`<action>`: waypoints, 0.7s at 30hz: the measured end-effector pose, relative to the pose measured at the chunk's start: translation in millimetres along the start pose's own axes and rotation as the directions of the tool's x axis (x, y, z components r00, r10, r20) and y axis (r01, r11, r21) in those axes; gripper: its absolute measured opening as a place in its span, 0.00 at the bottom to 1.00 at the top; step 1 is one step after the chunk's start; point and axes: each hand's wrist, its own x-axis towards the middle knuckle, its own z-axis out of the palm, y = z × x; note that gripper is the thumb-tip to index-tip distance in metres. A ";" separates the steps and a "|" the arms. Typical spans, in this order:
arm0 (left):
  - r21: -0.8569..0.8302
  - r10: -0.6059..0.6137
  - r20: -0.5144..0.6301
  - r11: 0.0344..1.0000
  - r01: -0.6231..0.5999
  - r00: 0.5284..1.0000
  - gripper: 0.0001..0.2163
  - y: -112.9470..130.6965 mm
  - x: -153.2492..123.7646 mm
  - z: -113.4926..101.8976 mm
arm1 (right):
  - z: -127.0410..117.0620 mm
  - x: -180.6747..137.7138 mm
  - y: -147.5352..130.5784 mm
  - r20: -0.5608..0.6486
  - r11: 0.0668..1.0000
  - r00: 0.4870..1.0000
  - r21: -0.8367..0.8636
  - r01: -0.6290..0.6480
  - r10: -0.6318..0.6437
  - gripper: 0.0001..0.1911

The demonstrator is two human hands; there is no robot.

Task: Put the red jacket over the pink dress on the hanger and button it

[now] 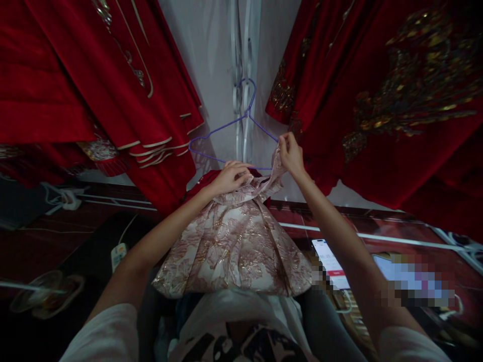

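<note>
a: what kind of room is this?
b: pretty dim. big red garments hang beyond the left hand, and more red garments with gold embroidery are past the right hand. between them, straight ahead of both hands, there's a pale wall. dark red floor shows low down, out to the left of the left hand.

a: any surfaces nearby?
b: a dark surface sits below and left of the left hand. the brocade dress, shiny pink and gold, spreads over the lap, its top right at both hands.

a: what are the hands doing?
b: right one is pinched on the shoulder strap, by one end of a purple hanger. the hanger's other end sticks out bare beyond the left hand. left fingers curl at the neckline, can't tell if they're gripping.

a: smaller stuff?
b: clear bowl well left of the left hand, lit phone below the right hand, white power strip nearer the left forearm.
</note>
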 end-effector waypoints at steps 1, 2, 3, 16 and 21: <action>-0.017 0.013 0.002 1.000 -0.013 1.000 0.12 1.1 -0.2 -0.9 | -0.4 -0.2 1.3 -0.006 1.000 1.000 -0.011 -0.001 0.001 0.28; -0.037 0.033 0.004 0.999 -0.033 0.999 0.11 2.0 -0.4 -2.5 | -0.9 -0.2 2.3 -0.013 1.000 1.000 -0.022 0.002 -0.002 0.27; -0.059 0.049 0.002 0.997 -0.049 0.999 0.11 2.4 -0.9 -4.8 | -1.6 -0.1 3.1 -0.019 0.999 1.000 -0.034 0.008 -0.009 0.27; -0.509 -0.754 -0.463 0.657 0.557 0.467 0.12 -134.4 -70.9 -48.5 | -17.6 11.4 8.6 -0.060 0.998 0.997 -0.045 0.037 -0.040 0.26; -0.652 -0.791 -0.433 0.606 0.455 0.433 0.14 -136.8 -74.3 -47.4 | -18.0 11.9 9.6 -0.043 0.999 0.998 -0.018 0.042 -0.043 0.25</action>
